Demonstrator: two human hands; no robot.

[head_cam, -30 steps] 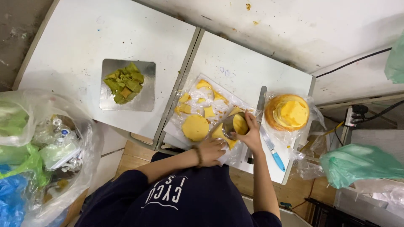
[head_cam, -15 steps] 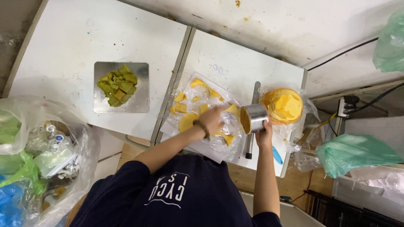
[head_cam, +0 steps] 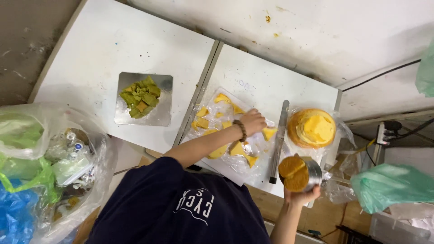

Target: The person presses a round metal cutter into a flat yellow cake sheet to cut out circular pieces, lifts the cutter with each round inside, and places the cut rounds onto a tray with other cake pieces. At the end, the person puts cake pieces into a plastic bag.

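Green and clear plastic bags (head_cam: 40, 167) full of waste stand at the far left, beside the white table (head_cam: 113, 45). On the left part of the table lies a square metal tray (head_cam: 158, 113) with green cake pieces (head_cam: 140, 97) piled on it. More to the right, a clear plastic sheet (head_cam: 253, 153) is spread on the table, and yellow cake scraps (head_cam: 221, 98) are scattered over it. The left hand (head_cam: 253, 121) reaches over this sheet; its fingers are curled down onto the scraps, but I cannot tell if they are closed on one piece. A bead bracelet (head_cam: 241, 130) is on its wrist. Just beside the sheet lies a long metal spatula (head_cam: 279, 140), pointing away from the person. Behind it, a round yellow sponge cake (head_cam: 313, 128) rests on another plastic wrap. At the near edge of the table, the right hand (head_cam: 302, 195) keeps its grip clamped around a round metal cutter ring (head_cam: 312, 174), which is tilted, with an orange cake disc (head_cam: 293, 173) sitting inside it. At the far right hangs a light green bag (head_cam: 389, 187).
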